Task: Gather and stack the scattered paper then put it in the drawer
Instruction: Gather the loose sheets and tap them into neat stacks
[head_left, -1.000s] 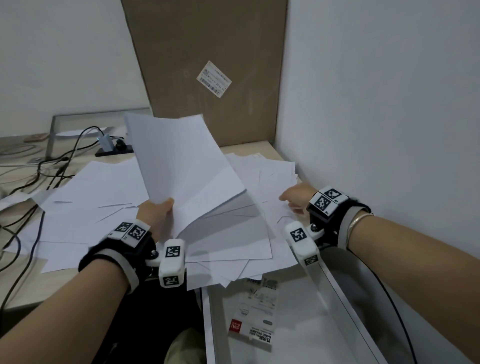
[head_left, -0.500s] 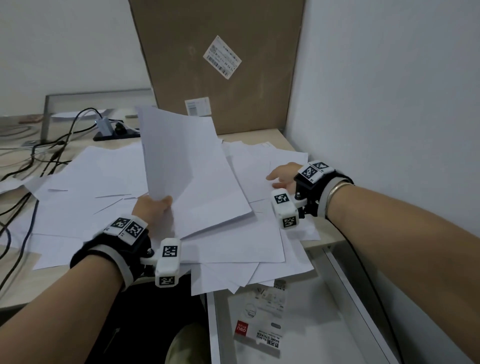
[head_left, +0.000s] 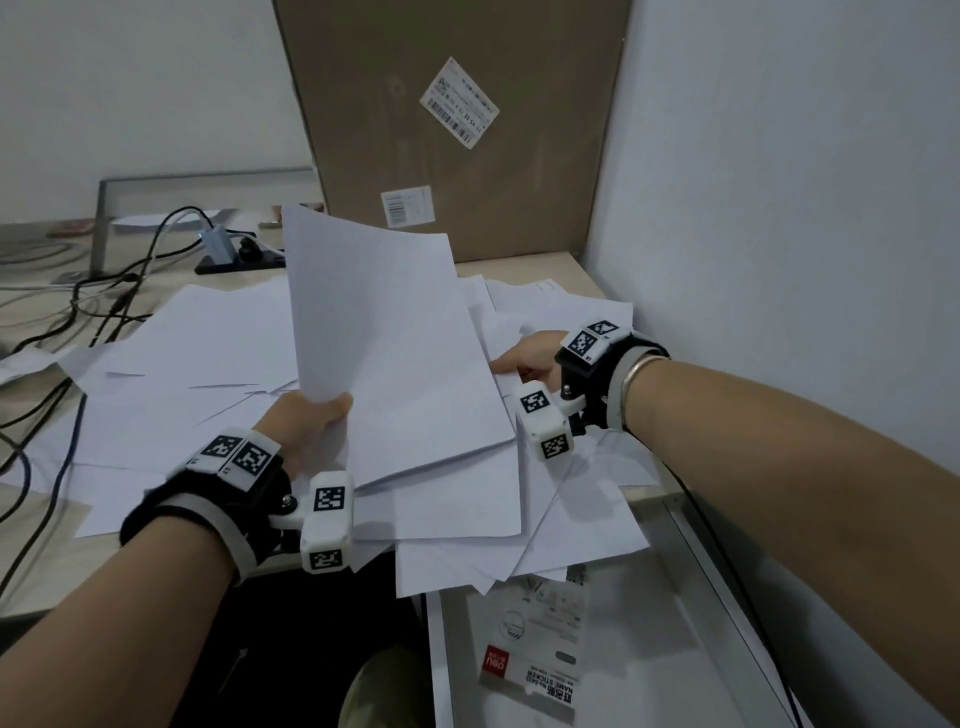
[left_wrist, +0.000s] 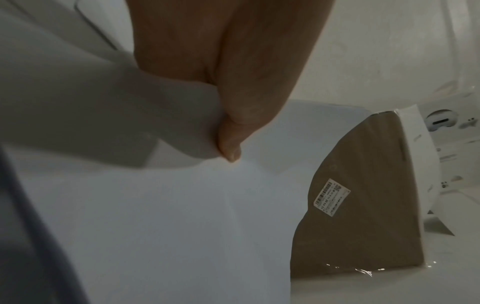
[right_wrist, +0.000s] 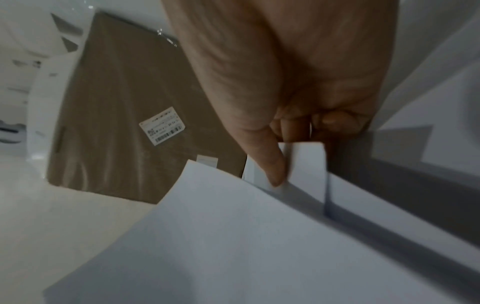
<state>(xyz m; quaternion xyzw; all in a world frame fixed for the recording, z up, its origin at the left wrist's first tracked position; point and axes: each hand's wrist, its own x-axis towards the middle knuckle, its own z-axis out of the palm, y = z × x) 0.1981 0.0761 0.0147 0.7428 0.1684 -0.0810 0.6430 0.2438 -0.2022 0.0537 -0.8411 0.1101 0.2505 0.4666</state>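
My left hand (head_left: 311, 421) grips the lower left corner of a held stack of white sheets (head_left: 384, 353), which stands tilted up above the desk. In the left wrist view the thumb (left_wrist: 228, 144) presses on that stack (left_wrist: 182, 216). Scattered paper (head_left: 208, 364) covers the desk (head_left: 540, 267) and hangs over its front edge. My right hand (head_left: 524, 356) reaches in at the right, just behind the stack. Its thumb (right_wrist: 272, 164) and curled fingers pinch the edge of a loose sheet (right_wrist: 309, 164). The open white drawer (head_left: 649, 649) lies below the front right edge.
A sticker pack (head_left: 530, 670) lies in the drawer. A tall cardboard box (head_left: 452, 130) leans at the back against the wall (head_left: 779, 208) on the right. Black cables (head_left: 78, 312) and a small hub (head_left: 223, 249) occupy the left rear of the desk.
My right hand has moved forward and left over the sheets, up beside the held stack. The left hand keeps the stack raised, now more upright.
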